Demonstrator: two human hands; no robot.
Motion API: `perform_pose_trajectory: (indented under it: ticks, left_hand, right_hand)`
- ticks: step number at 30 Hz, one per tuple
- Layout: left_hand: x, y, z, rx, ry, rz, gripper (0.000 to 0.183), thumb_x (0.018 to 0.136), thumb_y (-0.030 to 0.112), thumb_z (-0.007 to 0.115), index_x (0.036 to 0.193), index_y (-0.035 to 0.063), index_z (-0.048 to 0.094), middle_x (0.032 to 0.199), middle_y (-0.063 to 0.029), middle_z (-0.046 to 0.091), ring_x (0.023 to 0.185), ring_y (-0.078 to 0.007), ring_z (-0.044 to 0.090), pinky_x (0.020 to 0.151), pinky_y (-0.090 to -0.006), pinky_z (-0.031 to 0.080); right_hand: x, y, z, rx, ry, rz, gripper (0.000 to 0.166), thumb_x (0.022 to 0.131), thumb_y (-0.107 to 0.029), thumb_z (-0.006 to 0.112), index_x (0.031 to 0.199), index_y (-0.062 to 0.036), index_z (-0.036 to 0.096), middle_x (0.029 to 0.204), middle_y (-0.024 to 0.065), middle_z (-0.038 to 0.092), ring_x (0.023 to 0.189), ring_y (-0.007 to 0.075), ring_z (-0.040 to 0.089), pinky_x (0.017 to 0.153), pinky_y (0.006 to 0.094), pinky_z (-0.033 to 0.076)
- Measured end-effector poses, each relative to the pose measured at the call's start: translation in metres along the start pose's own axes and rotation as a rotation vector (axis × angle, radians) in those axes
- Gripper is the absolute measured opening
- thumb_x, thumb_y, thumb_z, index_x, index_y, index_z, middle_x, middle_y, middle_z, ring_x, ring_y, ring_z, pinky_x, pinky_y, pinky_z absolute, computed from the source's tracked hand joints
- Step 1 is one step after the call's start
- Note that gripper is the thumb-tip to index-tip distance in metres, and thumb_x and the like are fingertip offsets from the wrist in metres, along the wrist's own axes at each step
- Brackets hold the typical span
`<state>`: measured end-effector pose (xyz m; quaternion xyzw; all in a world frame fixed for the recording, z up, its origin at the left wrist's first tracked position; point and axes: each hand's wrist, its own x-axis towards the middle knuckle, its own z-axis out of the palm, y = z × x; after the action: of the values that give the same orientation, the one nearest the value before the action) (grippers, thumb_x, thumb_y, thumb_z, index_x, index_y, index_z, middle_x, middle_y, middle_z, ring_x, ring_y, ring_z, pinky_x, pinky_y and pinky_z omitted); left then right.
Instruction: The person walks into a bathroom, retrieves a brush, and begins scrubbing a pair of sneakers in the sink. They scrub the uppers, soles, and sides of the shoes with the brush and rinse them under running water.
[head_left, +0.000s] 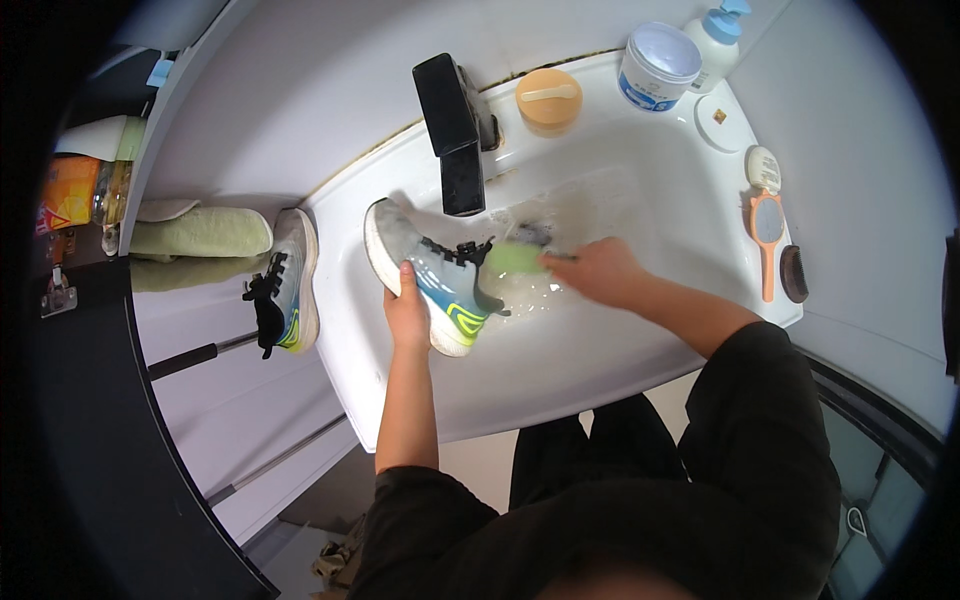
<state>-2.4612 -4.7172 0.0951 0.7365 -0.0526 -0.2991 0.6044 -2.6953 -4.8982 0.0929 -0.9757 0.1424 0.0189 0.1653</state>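
Observation:
My left hand (408, 313) grips a grey, blue and neon-yellow sports shoe (431, 270) by its white sole, holding it over the left part of a white washbasin (570, 352). The shoe's toe points toward the back left, and its black laces face right. In my right hand (596, 271) is the handle of a light green tool, probably a brush (516, 257), blurred, close to the shoe's opening. Murky, sudsy water lies in the basin below it. A second, matching shoe (289, 281) rests at the basin's left edge.
A black faucet (461, 176) juts over the basin. Along the back rim stand an orange-lidded jar (549, 101), an open white tub (658, 67) and a pump bottle (715, 45). A white lid (721, 122), an orange hand mirror (767, 225) and a dark comb (793, 274) lie at right. Green towels (202, 232) hang left.

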Motion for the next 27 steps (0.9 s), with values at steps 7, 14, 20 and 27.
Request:
perform_pose_trajectory:
  ticks: [7,14,20,27]
  left_hand:
    - [0.008,-0.039,0.005,0.381,0.212,0.305,0.071,0.079,0.034,0.067,0.13,-0.0031,0.035,0.123,-0.0184,0.047,0.112,-0.0257,0.046,0.096,-0.0321,0.035]
    - [0.011,-0.08,0.03,0.046,0.122,0.181,0.065,0.086,0.038,0.054,0.131,-0.0029,0.032,0.127,-0.0169,0.044,0.112,-0.0257,0.045,0.096,-0.033,0.035]
    - [0.001,-0.107,0.058,-0.497,-0.052,-0.325,0.073,0.088,0.061,0.029,0.137,0.0061,0.025,0.136,-0.0113,0.036,0.122,-0.0284,0.038,0.102,-0.0386,0.031]
    - [-0.009,-0.077,0.066,-0.517,-0.437,-0.297,0.08,0.083,0.068,0.024,0.138,0.0096,0.024,0.138,-0.0088,0.034,0.125,-0.0282,0.034,0.103,-0.0391,0.029]
  right_hand:
    - [-0.018,0.076,0.04,0.007,0.114,0.656,0.036,0.088,-0.033,0.047,0.123,-0.0248,0.048,0.061,0.0088,0.057,0.058,0.0271,0.058,0.05,0.0407,0.044]
    - [0.0,0.003,0.073,0.643,0.188,0.653,0.036,0.087,-0.033,0.048,0.12,-0.0188,0.052,0.083,0.0127,0.063,0.075,0.0319,0.06,0.066,0.0409,0.047]
    - [-0.018,-0.002,0.035,0.798,0.057,0.603,0.032,0.086,-0.032,0.05,0.112,-0.0173,0.059,0.088,0.0113,0.064,0.079,0.0319,0.06,0.07,0.0378,0.048]
    - [0.001,-0.006,-0.029,0.317,-0.178,0.12,0.025,0.082,-0.036,0.053,0.097,-0.0192,0.064,0.073,0.0096,0.063,0.066,0.0322,0.06,0.061,0.0408,0.048]
